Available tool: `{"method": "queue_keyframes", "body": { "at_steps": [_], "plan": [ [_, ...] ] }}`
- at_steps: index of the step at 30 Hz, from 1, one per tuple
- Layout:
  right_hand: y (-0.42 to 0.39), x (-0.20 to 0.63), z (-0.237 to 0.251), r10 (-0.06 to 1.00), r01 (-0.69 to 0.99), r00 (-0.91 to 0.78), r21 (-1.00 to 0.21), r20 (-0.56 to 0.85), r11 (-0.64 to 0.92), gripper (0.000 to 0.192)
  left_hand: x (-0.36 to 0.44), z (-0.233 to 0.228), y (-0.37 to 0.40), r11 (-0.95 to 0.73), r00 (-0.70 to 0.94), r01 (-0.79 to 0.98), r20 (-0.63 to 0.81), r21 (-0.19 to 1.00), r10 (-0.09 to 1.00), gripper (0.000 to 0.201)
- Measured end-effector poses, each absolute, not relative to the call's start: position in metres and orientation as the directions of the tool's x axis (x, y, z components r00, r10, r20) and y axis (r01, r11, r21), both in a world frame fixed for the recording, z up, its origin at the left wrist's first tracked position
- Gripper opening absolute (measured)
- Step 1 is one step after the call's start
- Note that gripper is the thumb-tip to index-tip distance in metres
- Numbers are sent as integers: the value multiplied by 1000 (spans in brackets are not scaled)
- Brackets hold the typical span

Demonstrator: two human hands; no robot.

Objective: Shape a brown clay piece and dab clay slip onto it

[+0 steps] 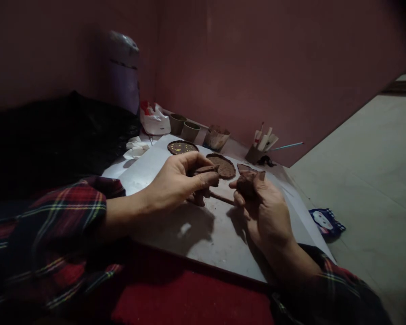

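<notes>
My left hand (pixel 179 183) pinches a flat brown clay piece (pixel 205 170) between thumb and fingers above a white board (pixel 209 234). My right hand (pixel 262 205) grips a lump of brown clay (pixel 247 183) and a thin brown stick (pixel 221 198) that points toward the left hand. Just beyond the hands lie a round textured clay disc (pixel 225 166) and a small clay scrap (pixel 244 168). Both sleeves are red plaid.
A dark disc with yellow dots (pixel 182 147) lies further back. Two small cups (pixel 184 127), a clay-filled container (pixel 217 137), a holder of tools (pixel 261 146) and a white plastic bag (pixel 154 120) stand by the pink wall. A blue packet (pixel 325 221) lies on the floor at right.
</notes>
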State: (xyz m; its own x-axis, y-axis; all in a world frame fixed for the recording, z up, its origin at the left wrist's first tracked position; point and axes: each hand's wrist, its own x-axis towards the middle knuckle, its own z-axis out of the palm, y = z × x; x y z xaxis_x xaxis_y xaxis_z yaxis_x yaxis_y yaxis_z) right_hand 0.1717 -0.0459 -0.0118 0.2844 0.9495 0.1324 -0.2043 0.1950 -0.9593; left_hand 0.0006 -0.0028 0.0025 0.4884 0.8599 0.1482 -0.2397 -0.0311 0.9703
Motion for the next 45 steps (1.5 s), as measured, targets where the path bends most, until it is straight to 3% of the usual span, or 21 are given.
{"method": "queue_keyframes", "body": {
  "at_steps": [4,8,11,17,23,28,31,34,37,40,45],
  "plan": [
    [-43,172,-17,931,-150,293,-951,218,270,31,2,1,-2,100,609,-289,102,952,786,28],
    [-52,165,-22,774,173,304,-831,556,529,30,2,4,-4,151,687,-254,68,955,723,33],
    [-60,161,-26,706,332,153,-709,691,622,38,2,7,-5,128,691,-205,50,970,721,34],
    [-62,164,-22,649,613,-127,-455,750,646,42,0,3,-4,154,791,-197,64,968,609,18],
    [-61,169,-24,585,603,-148,-396,797,693,52,-1,0,-2,159,813,-183,58,970,580,32],
    [-59,166,-20,549,564,-217,-356,807,745,50,-1,-2,-1,103,811,-165,76,981,580,21],
    [-60,164,-16,556,574,-293,-322,778,753,47,-2,-3,1,77,801,-196,115,977,587,23],
    [-62,165,-16,545,569,-293,-315,786,760,49,-4,-2,1,146,849,-223,119,964,514,31],
    [-66,167,-20,586,580,-253,-364,769,729,50,-4,0,-3,248,901,-234,113,940,419,25],
    [-67,167,-23,631,598,-226,-406,742,691,49,-3,-1,-4,261,878,-242,96,935,469,21],
    [-61,169,-22,648,592,-183,-443,739,673,60,-2,-6,0,187,840,-206,76,961,538,41]
  ]
}}
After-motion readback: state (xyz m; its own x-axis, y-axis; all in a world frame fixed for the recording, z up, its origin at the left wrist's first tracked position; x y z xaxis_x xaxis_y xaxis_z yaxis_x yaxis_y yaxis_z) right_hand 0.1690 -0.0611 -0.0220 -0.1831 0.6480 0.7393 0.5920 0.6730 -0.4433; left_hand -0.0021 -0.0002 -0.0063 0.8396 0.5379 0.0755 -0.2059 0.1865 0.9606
